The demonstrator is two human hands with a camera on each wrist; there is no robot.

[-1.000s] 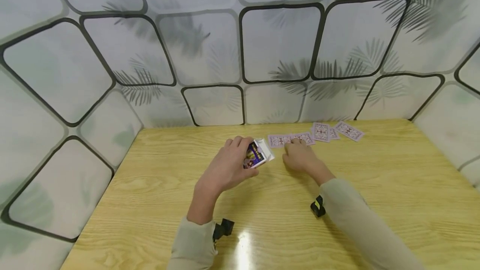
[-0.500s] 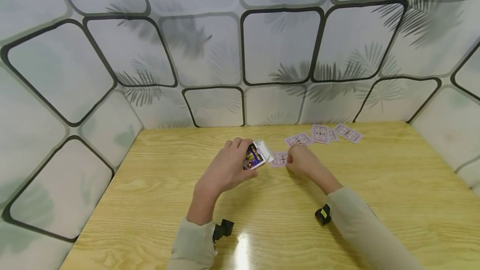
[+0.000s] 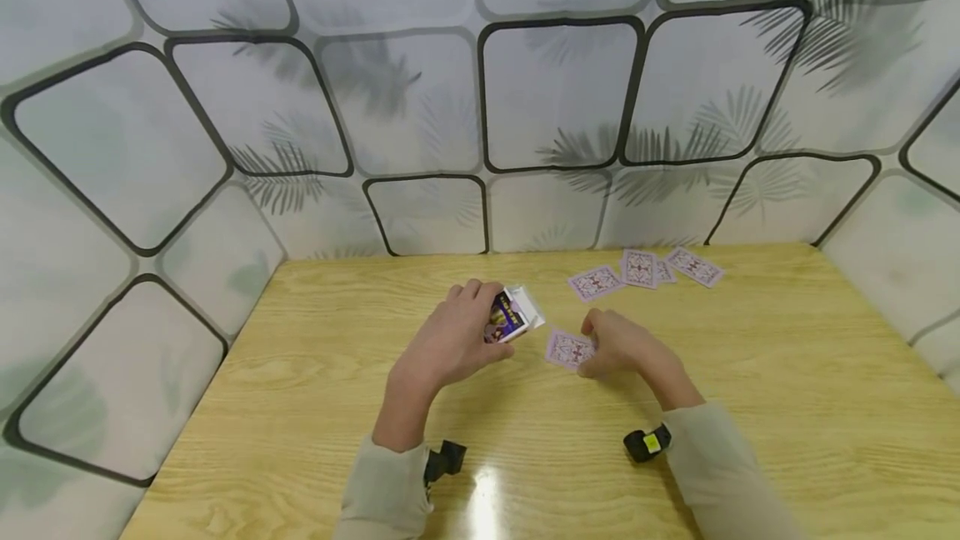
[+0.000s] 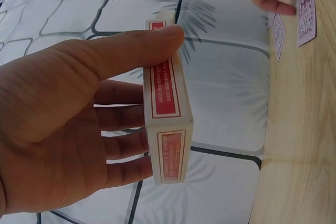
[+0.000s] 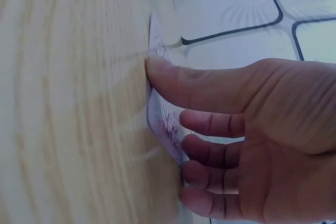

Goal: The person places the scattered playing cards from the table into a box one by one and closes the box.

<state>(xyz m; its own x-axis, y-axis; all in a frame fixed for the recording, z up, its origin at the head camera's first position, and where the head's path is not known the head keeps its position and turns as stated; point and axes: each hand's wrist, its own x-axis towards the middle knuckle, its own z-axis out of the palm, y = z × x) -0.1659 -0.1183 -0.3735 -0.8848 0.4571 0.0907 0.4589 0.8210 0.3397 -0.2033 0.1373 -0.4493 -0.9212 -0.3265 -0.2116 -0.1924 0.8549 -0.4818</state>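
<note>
In the head view my left hand (image 3: pixel 448 342) grips an open card box (image 3: pixel 507 319) with a dark picture front and its white flap up. The left wrist view has the thumb across the red-and-white narrow side of the box (image 4: pixel 167 98) and the fingers behind it. To the right, my right hand (image 3: pixel 628 347) holds a playing card (image 3: pixel 567 349) with a purple patterned back, low over the table. Thumb and fingertips meet the edges of that card (image 5: pixel 164 114) in the right wrist view. Whether the card lies fully flat is hard to tell.
Several more face-down cards lie near the table's back edge: one tilted card (image 3: pixel 596 282), an upright card (image 3: pixel 640 268) overlapping another, and a slanted card (image 3: pixel 695 267). Behind the wooden table (image 3: pixel 300 407) stands a patterned wall (image 3: pixel 555 94).
My right hand has drawn one card from the back row toward the table's front, away from the other cards. My left hand and the box have stayed nearly in place.
</note>
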